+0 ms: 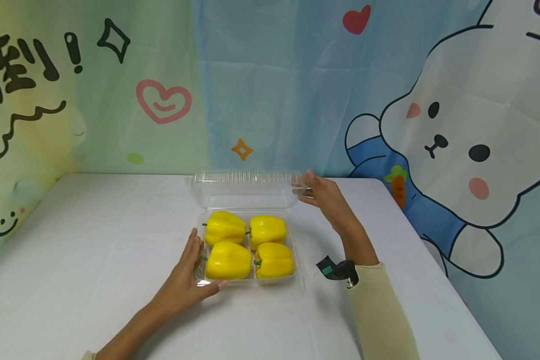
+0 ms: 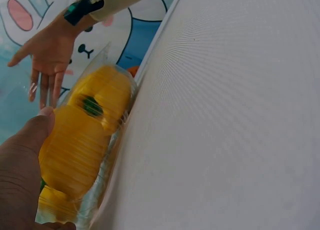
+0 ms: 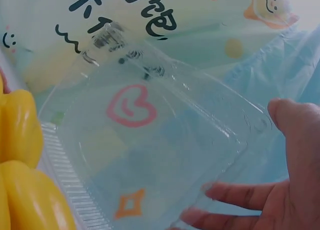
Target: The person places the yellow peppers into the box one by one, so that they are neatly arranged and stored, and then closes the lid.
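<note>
A clear plastic clamshell container (image 1: 298, 260) sits on the white table, its lid (image 1: 247, 192) raised at the back. Inside lie several yellow bell peppers (image 1: 228, 261) with green stems. My left hand (image 1: 186, 282) grips the container's front left corner, fingers along the left side and thumb at the front wall. In the left wrist view, its thumb (image 2: 37, 132) lies against the container beside the peppers. My right hand (image 1: 321, 195) is at the lid's right end. The right wrist view shows its straight, spread fingers (image 3: 240, 196) and thumb touching the lid's edge.
The white table (image 1: 94, 260) runs back to a printed cloth backdrop (image 1: 270, 90) with a cartoon rabbit at the right. A black strap with a small device (image 1: 337, 270) is on my right wrist, at the beige sleeve's cuff.
</note>
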`<control>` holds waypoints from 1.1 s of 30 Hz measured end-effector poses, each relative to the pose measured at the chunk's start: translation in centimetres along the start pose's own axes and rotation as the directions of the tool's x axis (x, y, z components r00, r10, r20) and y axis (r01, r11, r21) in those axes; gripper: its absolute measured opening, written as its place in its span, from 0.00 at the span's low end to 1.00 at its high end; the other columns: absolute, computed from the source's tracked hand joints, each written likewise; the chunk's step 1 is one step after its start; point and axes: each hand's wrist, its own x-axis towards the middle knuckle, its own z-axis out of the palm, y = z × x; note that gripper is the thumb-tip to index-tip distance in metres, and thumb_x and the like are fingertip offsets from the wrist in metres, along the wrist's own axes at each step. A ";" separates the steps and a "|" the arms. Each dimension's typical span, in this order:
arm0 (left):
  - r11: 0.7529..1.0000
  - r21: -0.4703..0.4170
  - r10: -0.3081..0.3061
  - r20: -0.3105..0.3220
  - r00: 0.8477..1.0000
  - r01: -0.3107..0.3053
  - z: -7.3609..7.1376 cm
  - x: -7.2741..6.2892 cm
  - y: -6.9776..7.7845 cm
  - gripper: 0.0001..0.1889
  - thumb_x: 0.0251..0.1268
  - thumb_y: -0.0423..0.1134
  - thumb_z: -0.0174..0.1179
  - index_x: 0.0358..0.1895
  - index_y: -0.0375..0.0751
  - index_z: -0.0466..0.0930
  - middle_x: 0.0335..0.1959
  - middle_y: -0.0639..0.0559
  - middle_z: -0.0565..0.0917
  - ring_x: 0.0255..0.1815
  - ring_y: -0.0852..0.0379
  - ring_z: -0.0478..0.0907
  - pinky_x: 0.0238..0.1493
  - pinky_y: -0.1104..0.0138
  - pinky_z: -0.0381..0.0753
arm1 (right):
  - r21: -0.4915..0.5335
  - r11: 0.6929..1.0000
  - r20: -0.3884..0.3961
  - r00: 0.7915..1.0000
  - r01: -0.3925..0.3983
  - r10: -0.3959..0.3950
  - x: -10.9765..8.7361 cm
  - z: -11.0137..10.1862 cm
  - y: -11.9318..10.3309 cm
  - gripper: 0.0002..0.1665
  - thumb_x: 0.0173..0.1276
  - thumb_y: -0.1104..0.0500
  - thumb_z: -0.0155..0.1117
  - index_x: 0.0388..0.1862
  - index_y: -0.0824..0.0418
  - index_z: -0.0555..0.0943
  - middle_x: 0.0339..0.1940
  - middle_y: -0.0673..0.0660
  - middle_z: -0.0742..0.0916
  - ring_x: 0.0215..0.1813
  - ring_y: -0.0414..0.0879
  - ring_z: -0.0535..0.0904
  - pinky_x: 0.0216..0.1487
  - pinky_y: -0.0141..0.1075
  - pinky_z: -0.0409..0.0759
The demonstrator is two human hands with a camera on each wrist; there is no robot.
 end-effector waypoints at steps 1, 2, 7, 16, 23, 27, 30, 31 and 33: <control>1.000 0.000 0.002 -0.002 1.000 -0.002 0.0 0.0 0.0 0.64 0.49 0.59 0.73 0.79 0.41 0.35 0.79 0.51 0.32 0.76 0.43 0.45 0.69 0.46 0.54 | -0.005 1.000 0.005 1.000 0.004 -0.004 -0.1 -0.1 0.0 0.48 0.72 0.31 0.45 0.71 0.71 0.65 0.66 0.67 0.73 0.63 0.60 0.73 0.62 0.44 0.72; 1.000 0.001 0.005 -0.002 1.000 -0.005 0.0 0.0 0.0 0.64 0.49 0.59 0.73 0.79 0.41 0.34 0.79 0.51 0.32 0.76 0.43 0.45 0.69 0.46 0.54 | -0.012 1.000 0.011 1.000 0.008 -0.008 -0.3 -0.1 0.1 0.48 0.72 0.31 0.45 0.71 0.71 0.65 0.66 0.68 0.73 0.63 0.60 0.73 0.62 0.44 0.72; 1.000 -0.007 0.014 -0.005 1.000 -0.015 0.0 0.0 0.0 0.64 0.50 0.58 0.73 0.79 0.41 0.35 0.79 0.50 0.32 0.76 0.43 0.47 0.69 0.46 0.54 | -0.051 0.997 0.076 0.996 0.051 -0.047 -1.0 -0.5 0.5 0.49 0.72 0.31 0.46 0.70 0.71 0.65 0.67 0.69 0.72 0.65 0.62 0.71 0.63 0.45 0.71; 1.000 0.004 0.014 -0.002 1.000 -0.014 0.0 0.0 0.0 0.64 0.50 0.59 0.72 0.78 0.41 0.34 0.79 0.50 0.32 0.76 0.43 0.46 0.69 0.47 0.55 | -0.064 0.984 0.203 0.968 0.164 -0.149 -2.0 -1.3 1.7 0.39 0.77 0.39 0.44 0.71 0.69 0.65 0.68 0.65 0.72 0.68 0.62 0.68 0.66 0.52 0.66; 1.000 0.004 0.008 0.003 1.000 -0.008 0.0 0.0 0.1 0.63 0.50 0.60 0.72 0.78 0.37 0.35 0.79 0.53 0.31 0.76 0.42 0.44 0.69 0.44 0.53 | -0.063 0.982 0.227 0.961 0.177 -0.159 -2.3 -1.4 2.3 0.34 0.78 0.43 0.47 0.70 0.67 0.68 0.67 0.66 0.73 0.64 0.65 0.71 0.61 0.50 0.72; 1.000 0.000 0.009 0.005 1.000 -0.009 0.0 0.0 0.0 0.63 0.50 0.59 0.72 0.78 0.37 0.35 0.79 0.53 0.31 0.76 0.43 0.43 0.70 0.45 0.53 | -0.084 0.981 0.232 0.961 0.175 -0.151 -2.6 -1.6 2.6 0.32 0.77 0.45 0.50 0.70 0.65 0.68 0.69 0.64 0.71 0.64 0.64 0.70 0.62 0.53 0.71; 1.000 0.006 0.012 0.005 1.000 -0.012 0.0 0.0 0.0 0.63 0.51 0.61 0.71 0.78 0.37 0.35 0.79 0.53 0.31 0.76 0.43 0.44 0.70 0.46 0.53 | -0.119 0.974 0.239 0.958 0.192 -0.160 -3.0 -1.7 3.1 0.32 0.77 0.44 0.51 0.71 0.61 0.68 0.71 0.61 0.70 0.67 0.62 0.68 0.62 0.59 0.68; 1.000 0.012 0.015 0.004 1.000 -0.015 0.0 0.0 -0.1 0.63 0.51 0.61 0.71 0.78 0.36 0.36 0.79 0.53 0.31 0.76 0.43 0.44 0.70 0.46 0.53 | -0.129 0.971 0.244 0.955 0.203 -0.167 -3.1 -1.7 3.2 0.33 0.76 0.43 0.51 0.71 0.60 0.68 0.72 0.61 0.69 0.67 0.61 0.67 0.62 0.61 0.67; 1.000 0.018 0.019 0.002 1.000 -0.019 0.0 0.0 -0.1 0.63 0.51 0.62 0.70 0.78 0.35 0.36 0.79 0.52 0.31 0.76 0.42 0.44 0.70 0.46 0.53 | -0.134 0.967 0.258 0.950 0.217 -0.177 -3.4 -1.8 3.5 0.35 0.74 0.41 0.54 0.72 0.60 0.68 0.73 0.59 0.68 0.68 0.61 0.67 0.62 0.62 0.67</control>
